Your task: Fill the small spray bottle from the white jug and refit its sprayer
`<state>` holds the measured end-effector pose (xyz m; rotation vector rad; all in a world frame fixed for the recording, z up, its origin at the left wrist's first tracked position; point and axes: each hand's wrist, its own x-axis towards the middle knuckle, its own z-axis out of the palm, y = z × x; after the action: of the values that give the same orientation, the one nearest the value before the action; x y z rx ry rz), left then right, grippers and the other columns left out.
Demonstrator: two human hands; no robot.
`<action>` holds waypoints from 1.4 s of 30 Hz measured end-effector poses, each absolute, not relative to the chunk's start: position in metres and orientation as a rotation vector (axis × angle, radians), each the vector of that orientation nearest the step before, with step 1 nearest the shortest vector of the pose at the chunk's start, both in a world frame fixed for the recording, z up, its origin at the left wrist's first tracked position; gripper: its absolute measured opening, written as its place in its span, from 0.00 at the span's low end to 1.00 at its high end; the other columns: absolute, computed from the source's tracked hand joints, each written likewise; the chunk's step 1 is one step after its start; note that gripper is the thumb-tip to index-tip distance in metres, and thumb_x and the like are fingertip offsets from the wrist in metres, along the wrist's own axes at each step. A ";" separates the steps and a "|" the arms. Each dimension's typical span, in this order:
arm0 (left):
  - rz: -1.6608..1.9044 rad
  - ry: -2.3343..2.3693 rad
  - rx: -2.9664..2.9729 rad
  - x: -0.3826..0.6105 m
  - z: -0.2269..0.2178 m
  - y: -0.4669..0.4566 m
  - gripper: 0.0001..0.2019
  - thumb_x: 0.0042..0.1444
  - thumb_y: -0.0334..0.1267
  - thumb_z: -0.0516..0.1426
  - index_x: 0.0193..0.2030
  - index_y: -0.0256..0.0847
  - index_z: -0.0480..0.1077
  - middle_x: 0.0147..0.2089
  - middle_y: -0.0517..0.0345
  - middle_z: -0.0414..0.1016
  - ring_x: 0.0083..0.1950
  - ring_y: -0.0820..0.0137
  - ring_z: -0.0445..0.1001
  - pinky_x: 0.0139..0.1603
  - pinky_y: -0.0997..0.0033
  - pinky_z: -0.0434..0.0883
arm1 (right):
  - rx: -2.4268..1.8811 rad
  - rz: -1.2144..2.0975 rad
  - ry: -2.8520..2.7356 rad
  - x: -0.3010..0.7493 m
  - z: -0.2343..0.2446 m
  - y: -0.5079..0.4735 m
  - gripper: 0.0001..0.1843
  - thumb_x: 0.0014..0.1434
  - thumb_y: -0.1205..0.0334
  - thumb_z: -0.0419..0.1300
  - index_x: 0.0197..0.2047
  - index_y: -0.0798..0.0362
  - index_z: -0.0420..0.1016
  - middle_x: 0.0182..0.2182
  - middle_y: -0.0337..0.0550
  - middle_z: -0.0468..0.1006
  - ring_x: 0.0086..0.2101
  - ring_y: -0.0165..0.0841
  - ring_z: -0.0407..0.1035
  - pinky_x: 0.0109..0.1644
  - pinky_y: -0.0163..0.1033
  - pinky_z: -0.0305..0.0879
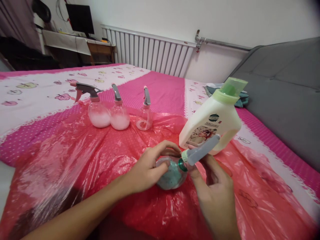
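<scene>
A clear green-tinted spray bottle [172, 178] lies tilted low over the red plastic sheet, its threaded neck pointing right. Wrapped round its body is my left hand [152, 165]. A spray head [202, 150] with a grey top and pale green collar sits at the neck, and my right hand [215, 183] grips it from below. Whether collar and neck are fully joined I cannot tell. Right behind my hands leans a large white detergent bottle [210, 120] with a green cap. Parts of the spray head are hidden by my right fingers.
Three pink-tinted spray bottles stand behind: one on the left [98, 115], one beside it [120, 116], one apart [145, 118]. A crinkled red plastic sheet [82, 160] covers the patterned bed. The grey headboard [282, 80] rises at right; a radiator [150, 50] is behind.
</scene>
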<state>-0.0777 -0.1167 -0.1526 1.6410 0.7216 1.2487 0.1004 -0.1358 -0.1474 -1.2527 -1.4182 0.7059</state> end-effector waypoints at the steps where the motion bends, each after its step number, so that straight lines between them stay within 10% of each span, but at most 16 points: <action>1: 1.254 0.716 1.642 -0.078 -0.152 -0.117 0.17 0.59 0.22 0.55 0.52 0.41 0.71 0.51 0.54 0.81 0.55 0.62 0.80 0.60 0.59 0.74 | -1.238 0.733 -1.439 0.100 -0.148 -0.136 0.18 0.59 0.46 0.67 0.49 0.45 0.81 0.49 0.46 0.84 0.52 0.48 0.76 0.57 0.60 0.69; 42: 1.273 0.806 1.796 -0.078 -0.153 -0.116 0.17 0.60 0.24 0.56 0.53 0.41 0.73 0.51 0.55 0.81 0.53 0.65 0.80 0.58 0.64 0.75 | -1.151 0.877 -1.465 0.101 -0.152 -0.134 0.20 0.65 0.45 0.61 0.56 0.42 0.78 0.58 0.46 0.80 0.59 0.47 0.72 0.65 0.59 0.65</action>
<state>-0.0782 -0.1160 -0.1528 1.7961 0.8064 1.2733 0.1007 -0.1344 -0.1517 -1.1506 -1.4655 0.8767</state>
